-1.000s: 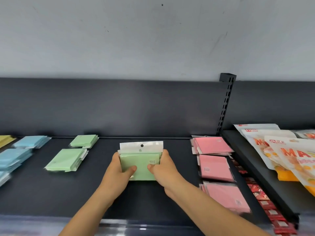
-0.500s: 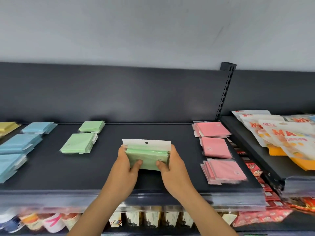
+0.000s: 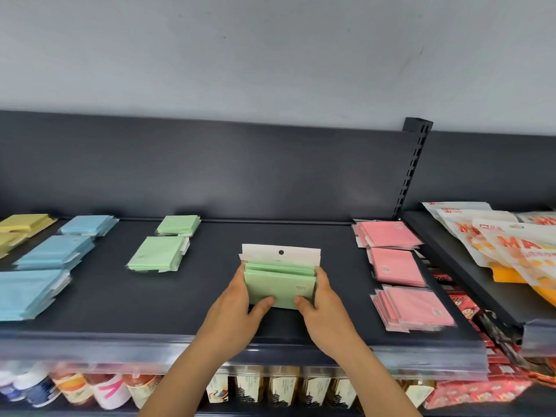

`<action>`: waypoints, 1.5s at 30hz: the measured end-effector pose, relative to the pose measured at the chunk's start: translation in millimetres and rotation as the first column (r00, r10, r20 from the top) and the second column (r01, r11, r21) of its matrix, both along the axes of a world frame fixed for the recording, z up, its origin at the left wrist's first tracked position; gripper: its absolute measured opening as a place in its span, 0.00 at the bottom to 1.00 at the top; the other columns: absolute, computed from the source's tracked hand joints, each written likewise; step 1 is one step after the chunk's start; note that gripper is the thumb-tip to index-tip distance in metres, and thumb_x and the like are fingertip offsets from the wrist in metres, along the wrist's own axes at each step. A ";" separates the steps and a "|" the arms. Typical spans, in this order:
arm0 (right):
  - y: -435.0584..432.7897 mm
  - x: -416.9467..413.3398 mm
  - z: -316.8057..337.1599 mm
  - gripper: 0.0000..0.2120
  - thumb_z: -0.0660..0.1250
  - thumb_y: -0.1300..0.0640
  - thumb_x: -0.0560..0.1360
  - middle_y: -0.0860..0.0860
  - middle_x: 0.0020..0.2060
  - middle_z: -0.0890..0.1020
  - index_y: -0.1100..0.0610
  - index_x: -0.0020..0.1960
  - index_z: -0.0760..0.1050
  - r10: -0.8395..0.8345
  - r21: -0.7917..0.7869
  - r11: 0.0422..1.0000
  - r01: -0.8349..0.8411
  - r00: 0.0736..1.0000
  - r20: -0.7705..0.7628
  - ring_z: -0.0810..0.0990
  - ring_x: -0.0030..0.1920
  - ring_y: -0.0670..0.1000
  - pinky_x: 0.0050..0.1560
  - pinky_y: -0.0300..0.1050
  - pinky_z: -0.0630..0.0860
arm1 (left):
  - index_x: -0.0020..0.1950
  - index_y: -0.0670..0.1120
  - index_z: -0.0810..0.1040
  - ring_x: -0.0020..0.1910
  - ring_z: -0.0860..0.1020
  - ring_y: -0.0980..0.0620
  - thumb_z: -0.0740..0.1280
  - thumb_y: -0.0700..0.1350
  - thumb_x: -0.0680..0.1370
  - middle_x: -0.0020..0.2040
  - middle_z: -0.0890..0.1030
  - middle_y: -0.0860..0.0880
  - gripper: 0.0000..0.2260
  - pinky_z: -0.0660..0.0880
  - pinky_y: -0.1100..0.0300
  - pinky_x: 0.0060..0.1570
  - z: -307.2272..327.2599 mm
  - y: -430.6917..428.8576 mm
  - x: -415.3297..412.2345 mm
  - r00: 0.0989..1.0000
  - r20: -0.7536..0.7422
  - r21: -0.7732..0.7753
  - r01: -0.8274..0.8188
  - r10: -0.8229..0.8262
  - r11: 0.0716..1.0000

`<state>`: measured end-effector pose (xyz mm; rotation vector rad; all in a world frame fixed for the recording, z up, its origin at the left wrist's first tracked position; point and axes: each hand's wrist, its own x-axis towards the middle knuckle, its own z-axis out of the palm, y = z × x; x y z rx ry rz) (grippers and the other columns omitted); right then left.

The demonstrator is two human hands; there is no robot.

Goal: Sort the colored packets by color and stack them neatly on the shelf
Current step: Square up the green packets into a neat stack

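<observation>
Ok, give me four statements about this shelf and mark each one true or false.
1. Both hands, left hand and right hand, grip the green packets. True.
2. The pink stacks lie left of the held bundle. False: they lie to its right.
3. Two green stacks sit on the shelf already. True.
4. The blue stacks sit between green and pink. False: they are left of the green.

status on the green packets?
Left hand and right hand grip green packet bundle at its sides. Bundle over mid-shelf. Nothing in the way.
</observation>
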<state>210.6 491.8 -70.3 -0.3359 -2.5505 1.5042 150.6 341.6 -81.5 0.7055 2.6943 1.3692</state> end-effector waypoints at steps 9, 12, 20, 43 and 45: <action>0.9 -3.1 -1.9 0.19 0.58 0.60 0.80 0.43 0.55 0.73 0.49 0.69 0.59 -0.025 0.031 0.999 0.024 0.999 0.024 0.72 0.55 0.45 0.52 0.36 0.67 | 0.66 0.51 0.62 0.50 0.75 0.51 0.60 0.49 0.79 0.53 0.77 0.52 0.16 0.74 0.56 0.48 -6.2 4.9 -0.2 0.988 -0.094 -0.088 -0.134 0.126 0.987; 1.0 -7.3 -3.9 0.15 0.58 0.59 0.80 0.44 0.54 0.73 0.48 0.63 0.61 -0.050 0.045 0.998 0.048 0.998 0.033 0.73 0.53 0.47 0.48 0.39 0.69 | 0.65 0.50 0.63 0.47 0.75 0.51 0.60 0.48 0.79 0.51 0.77 0.51 0.15 0.72 0.58 0.45 -6.9 5.8 0.7 0.980 -0.114 -0.095 -0.172 0.161 0.980; 1.0 -24.1 12.7 0.15 0.59 0.60 0.80 0.42 0.55 0.73 0.48 0.64 0.63 0.015 -0.075 0.997 -0.016 1.000 -0.007 0.72 0.52 0.42 0.41 0.29 0.68 | 0.66 0.54 0.66 0.58 0.71 0.52 0.62 0.45 0.78 0.57 0.75 0.55 0.16 0.71 0.54 0.59 6.4 -2.6 -8.6 0.990 -0.043 0.093 -0.130 0.135 0.987; -142.8 -72.4 3.7 0.32 0.59 0.56 0.77 0.43 0.64 0.71 0.42 0.75 0.48 0.226 -0.225 0.949 -0.220 0.974 0.002 0.75 0.56 0.43 0.58 0.41 0.72 | 0.55 0.59 0.75 0.52 0.74 0.56 0.62 0.47 0.77 0.52 0.76 0.52 0.10 0.70 0.61 0.47 12.1 -158.8 -36.1 0.951 0.113 0.068 -0.297 0.289 0.952; -157.9 -72.4 3.1 0.32 0.59 0.56 0.78 0.43 0.62 0.72 0.42 0.75 0.47 0.222 -0.180 0.961 -0.211 0.974 0.045 0.75 0.54 0.42 0.52 0.38 0.71 | 0.57 0.60 0.73 0.53 0.73 0.56 0.61 0.47 0.76 0.52 0.75 0.51 0.12 0.69 0.61 0.46 7.8 -173.0 -43.5 0.956 0.101 0.010 -0.278 0.276 0.961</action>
